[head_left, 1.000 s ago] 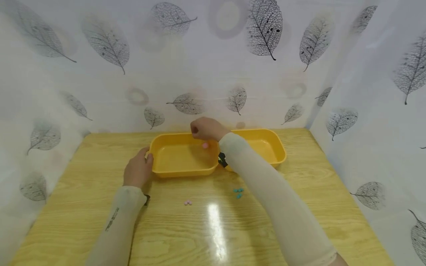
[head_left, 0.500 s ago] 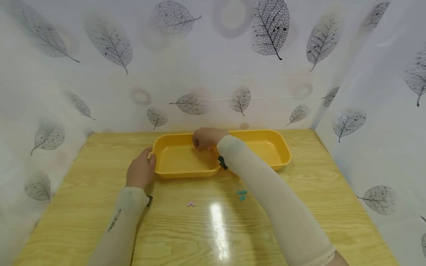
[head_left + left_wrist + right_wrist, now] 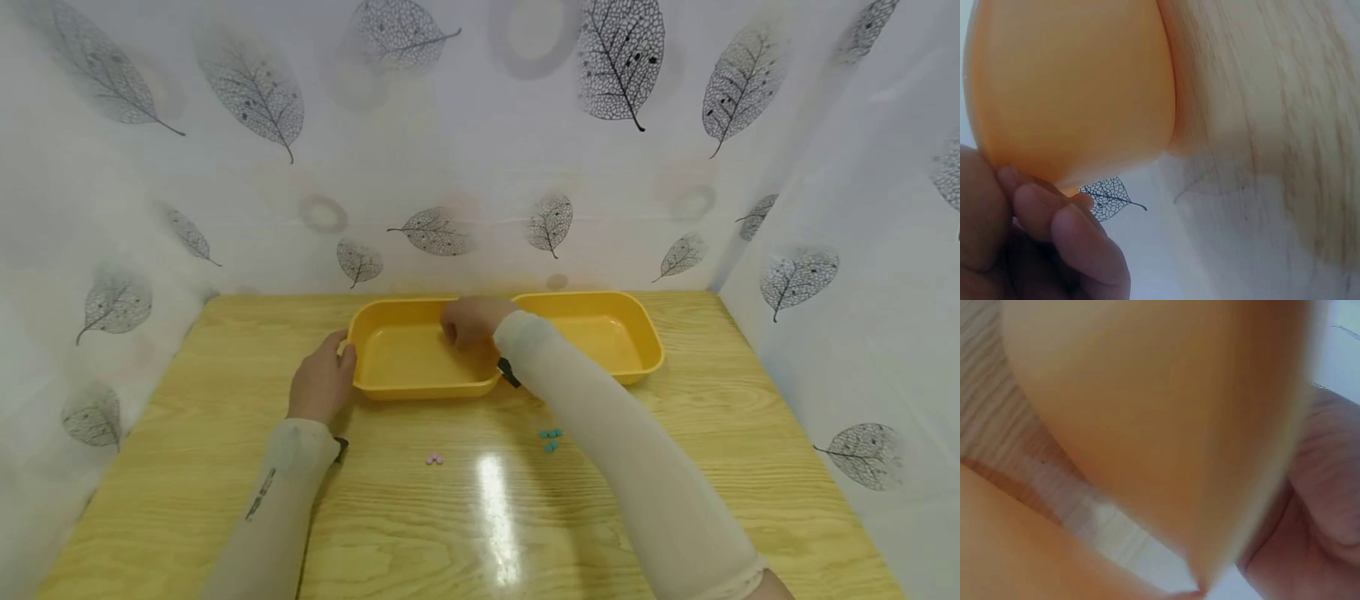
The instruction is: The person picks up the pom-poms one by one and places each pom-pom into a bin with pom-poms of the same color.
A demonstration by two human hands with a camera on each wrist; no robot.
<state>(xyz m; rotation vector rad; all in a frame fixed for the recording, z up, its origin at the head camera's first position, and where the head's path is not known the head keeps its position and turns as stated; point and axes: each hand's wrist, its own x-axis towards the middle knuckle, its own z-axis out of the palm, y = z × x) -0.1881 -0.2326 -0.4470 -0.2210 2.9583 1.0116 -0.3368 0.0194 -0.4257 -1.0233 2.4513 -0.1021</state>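
Two yellow plastic trays stand side by side at the back of the table: the left tray [image 3: 405, 388] and the right tray [image 3: 637, 333]. My left hand [image 3: 322, 383] holds the left tray's outer end, thumb and fingers at the rim. In the left wrist view, bent fingers [image 3: 1079, 237] lie against the tray wall [image 3: 1079, 81]. My right hand [image 3: 474, 321] is lowered into the left tray's right end, fingers curled and pointing down. Its fingertips are hidden, and I cannot tell whether they hold anything. The right wrist view shows part of the palm [image 3: 1329, 494] beyond the blurred tray wall [image 3: 1147, 412].
A few small pink beads [image 3: 434, 459] lie on the wooden table [image 3: 390, 533] in front of the left tray. Several small teal beads [image 3: 551, 434] lie further right, near the right sleeve [image 3: 622, 442]. A leaf-patterned white curtain [image 3: 480, 150] stands behind and on both sides.
My right hand has come down from above the left tray into its right end. A pink spot beneath that hand a second ago is out of sight. The left hand keeps its hold.
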